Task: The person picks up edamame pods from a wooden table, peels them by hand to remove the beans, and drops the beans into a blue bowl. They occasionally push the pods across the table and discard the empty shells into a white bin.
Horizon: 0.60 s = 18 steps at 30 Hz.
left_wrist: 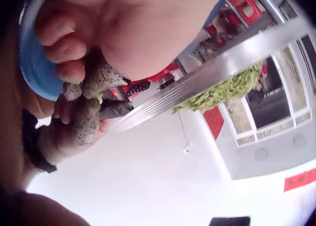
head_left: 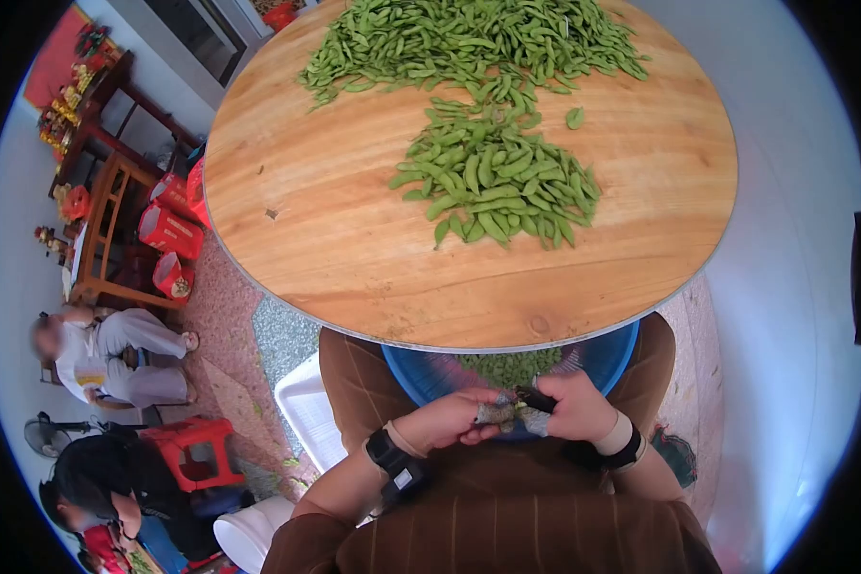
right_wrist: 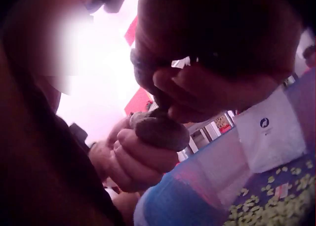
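Observation:
Over the blue basin (head_left: 407,376), my left hand (head_left: 450,419) and right hand (head_left: 581,409) meet fingertip to fingertip. Grey, worn-looking covers (left_wrist: 86,122) wrap several fingertips, and a dark cover (head_left: 536,398) sits at the right thumb. Between the fingertips both hands pinch a small green piece (left_wrist: 100,96), seemingly a soybean pod; the covers hide most of it. Shelled green beans (head_left: 512,366) lie in the basin below, partly hidden by the table edge. A smaller pile of soybean pods (head_left: 507,187) lies on the round table in front of me.
The round wooden table (head_left: 354,277) overhangs the basin, and a large heap of pods (head_left: 469,43) covers its far side. A white plastic tray (head_left: 311,407) stands left of my legs. Two people sit at the left, near a red stool (head_left: 196,450).

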Motion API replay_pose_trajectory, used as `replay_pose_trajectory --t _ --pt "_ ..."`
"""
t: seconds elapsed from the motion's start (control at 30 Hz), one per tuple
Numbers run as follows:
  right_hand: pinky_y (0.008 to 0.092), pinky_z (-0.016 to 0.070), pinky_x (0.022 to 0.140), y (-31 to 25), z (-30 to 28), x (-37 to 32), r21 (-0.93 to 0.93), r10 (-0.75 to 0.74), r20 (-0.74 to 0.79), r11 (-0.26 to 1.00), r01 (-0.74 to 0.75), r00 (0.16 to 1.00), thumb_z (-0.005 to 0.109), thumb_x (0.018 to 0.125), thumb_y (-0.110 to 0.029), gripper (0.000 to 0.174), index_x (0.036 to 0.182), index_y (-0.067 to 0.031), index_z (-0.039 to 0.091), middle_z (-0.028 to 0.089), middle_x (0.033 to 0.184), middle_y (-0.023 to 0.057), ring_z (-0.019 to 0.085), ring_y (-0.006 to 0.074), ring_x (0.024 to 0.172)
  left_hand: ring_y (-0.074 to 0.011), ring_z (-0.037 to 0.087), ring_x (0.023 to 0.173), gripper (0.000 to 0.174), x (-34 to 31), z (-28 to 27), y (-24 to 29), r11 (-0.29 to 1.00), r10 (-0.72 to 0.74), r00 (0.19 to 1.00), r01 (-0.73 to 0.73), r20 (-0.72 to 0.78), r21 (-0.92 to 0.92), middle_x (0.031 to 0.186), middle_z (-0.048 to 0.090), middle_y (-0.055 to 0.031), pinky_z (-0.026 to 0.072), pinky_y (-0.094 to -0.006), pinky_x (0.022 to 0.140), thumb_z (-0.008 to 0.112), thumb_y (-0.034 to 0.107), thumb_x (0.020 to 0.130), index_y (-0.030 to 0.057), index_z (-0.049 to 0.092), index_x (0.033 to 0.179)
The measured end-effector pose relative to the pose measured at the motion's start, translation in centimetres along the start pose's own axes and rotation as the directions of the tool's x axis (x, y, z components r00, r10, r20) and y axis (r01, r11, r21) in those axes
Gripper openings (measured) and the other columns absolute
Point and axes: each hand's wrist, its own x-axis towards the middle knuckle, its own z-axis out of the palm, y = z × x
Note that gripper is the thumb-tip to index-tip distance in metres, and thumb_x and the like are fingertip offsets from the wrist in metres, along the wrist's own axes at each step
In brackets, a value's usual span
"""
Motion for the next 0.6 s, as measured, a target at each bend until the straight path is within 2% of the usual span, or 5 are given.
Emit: replay_pose_trajectory --t 0.07,0.23,0.4,0.5,0.6 --pt "0.0375 0.0444 0.053 -1.1 0.2 0.4 -0.230 -0.098 -0.088 0.970 0.076 0.991 0.073 0.067 -0.015 0.027 0.067 -0.0022 0.050 0.054 0.063 0.0146 0.053 0.0369 0.059 -0.0048 0.040 0.050 0.015 0.2 -0.5 -0.4 0.997 0.058 0.995 -0.054 -0.076 0.060 0.067 0.051 0.0017 0.0285 -0.0192 0.042 0.051 0.019 0.094 0.0067 0.059 0.097" --pt "0.0441 0.0473 0.059 -0.2 1.0 0.6 -0.405 -0.102 -0.264 0.914 -0.015 0.959 0.064 0.063 -0.010 0.018 0.073 -0.0014 0.051 0.057 0.070 0.0181 0.058 0.0379 0.067 -0.0159 0.052 0.055 0.017 -4.7 0.4 1.6 0.696 0.522 0.801 -0.201 -0.293 0.689 0.066 0.055 -0.0070 0.0414 -0.0301 0.050 0.056 0.021 0.090 0.0041 0.060 0.092" --pt "0.0451 0.0484 0.062 1.7 1.2 -0.1 -0.411 -0.048 -0.302 0.908 -0.085 0.952 0.063 0.063 -0.008 0.017 0.075 -0.0015 0.053 0.058 0.071 0.0191 0.058 0.0383 0.068 -0.0338 0.063 0.070 0.017 -12.9 -0.8 0.1 0.153 0.723 0.429 0.666 -0.542 0.730 0.072 0.062 -0.0180 0.0502 -0.0440 0.061 0.068 0.021 0.075 0.0061 0.061 0.079" --pt "0.0451 0.0486 0.062 1.8 1.4 -0.1 -0.407 -0.044 -0.250 0.911 -0.063 0.967 0.064 0.064 -0.009 0.017 0.076 -0.0013 0.054 0.058 0.072 0.0199 0.059 0.0388 0.069 -0.0365 0.061 0.075 0.018 -14.9 0.8 2.5 -0.002 0.758 0.485 0.670 -0.436 0.742 0.078 0.060 -0.0172 0.0500 -0.0436 0.064 0.069 0.017 0.074 0.0056 0.062 0.086" --pt "0.0454 0.0487 0.063 0.5 1.4 0.2 -0.404 -0.038 -0.213 0.913 -0.053 0.976 0.064 0.065 -0.010 0.017 0.078 -0.0013 0.055 0.058 0.071 0.0205 0.059 0.0393 0.069 -0.0331 0.060 0.070 0.017 -12.5 4.0 7.9 -0.028 0.924 0.349 0.468 -0.156 0.883 0.076 0.058 -0.0126 0.0500 -0.0406 0.062 0.068 0.011 0.072 0.0075 0.065 0.088"
